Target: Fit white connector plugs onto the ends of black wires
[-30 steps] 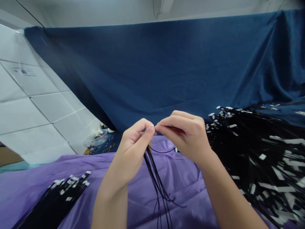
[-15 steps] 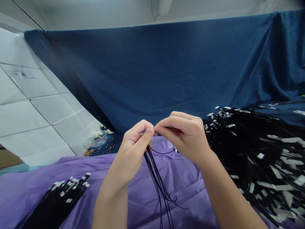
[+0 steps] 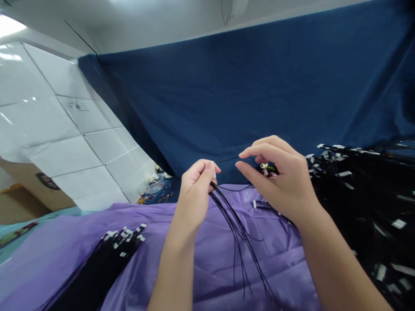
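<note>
My left hand (image 3: 199,185) is closed, thumb against fingers, on several thin black cords (image 3: 231,216) that hang down over the purple cloth. A small white tag (image 3: 214,169) shows at its fingertips. To the right, my right hand (image 3: 275,175) is raised with thumb and forefinger apart and nothing visible between them. One single black cord (image 3: 228,160) loops out from the left hand to behind the right fingers; whether it touches them I cannot tell. More tagged cords (image 3: 266,206) lie on the cloth under the right hand.
Purple cloth (image 3: 207,263) covers the surface. A black bundle with white tags (image 3: 97,268) lies at left, a large tagged pile (image 3: 356,216) at right. A clear bowl (image 3: 154,185) stands by small beads at the back. Behind hangs a blue curtain (image 3: 227,95).
My right hand has parted from the left, moved right, and its thumb and forefinger have opened. A cord loop now spans between the hands. The view has shifted left.
</note>
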`<state>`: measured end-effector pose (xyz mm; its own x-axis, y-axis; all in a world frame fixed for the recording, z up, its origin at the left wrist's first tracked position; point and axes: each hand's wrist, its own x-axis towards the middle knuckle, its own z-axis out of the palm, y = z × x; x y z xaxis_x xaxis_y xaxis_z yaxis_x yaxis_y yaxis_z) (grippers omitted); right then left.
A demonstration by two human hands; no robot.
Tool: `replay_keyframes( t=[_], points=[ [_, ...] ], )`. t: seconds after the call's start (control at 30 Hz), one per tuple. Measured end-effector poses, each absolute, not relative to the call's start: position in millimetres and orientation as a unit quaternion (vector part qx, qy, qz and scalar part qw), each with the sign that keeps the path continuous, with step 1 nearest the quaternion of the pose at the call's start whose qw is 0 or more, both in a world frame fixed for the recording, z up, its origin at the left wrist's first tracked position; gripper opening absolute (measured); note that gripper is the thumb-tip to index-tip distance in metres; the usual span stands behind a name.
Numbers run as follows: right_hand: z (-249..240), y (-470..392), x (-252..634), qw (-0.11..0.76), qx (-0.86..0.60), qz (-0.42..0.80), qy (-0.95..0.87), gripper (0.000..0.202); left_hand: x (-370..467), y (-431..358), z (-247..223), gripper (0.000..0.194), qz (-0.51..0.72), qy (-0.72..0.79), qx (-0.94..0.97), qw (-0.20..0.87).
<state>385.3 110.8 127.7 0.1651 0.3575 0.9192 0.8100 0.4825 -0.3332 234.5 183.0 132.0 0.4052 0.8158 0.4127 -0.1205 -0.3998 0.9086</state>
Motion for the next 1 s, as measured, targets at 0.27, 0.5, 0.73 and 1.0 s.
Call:
replay_keyframes(
  t=[0.27, 0.5, 0.73, 1.0],
  points=[
    [128.6, 105.1, 371.2, 0.522, -0.461, 0.01, -0.718, 0.002, 238.5, 187.2, 128.2, 0.024, 0.533, 0.265, 0.623, 0.507],
    [126.1, 109.1, 365.9, 0.493, -0.503, 0.043, -0.709, 0.006, 237.7, 184.5, 130.6, 0.024, 0.527, 0.264, 0.622, 0.516],
    [124.3, 111.5, 367.6, 0.494, -0.481, 0.113, -0.715, 0.011, 237.2, 184.3, 128.3, 0.024, 0.506, 0.25, 0.637, 0.524],
    [123.4, 114.2, 368.0, 0.503, -0.468, 0.17, -0.707, 0.011, 235.4, 181.9, 128.4, 0.024, 0.492, 0.241, 0.654, 0.522]
  ],
)
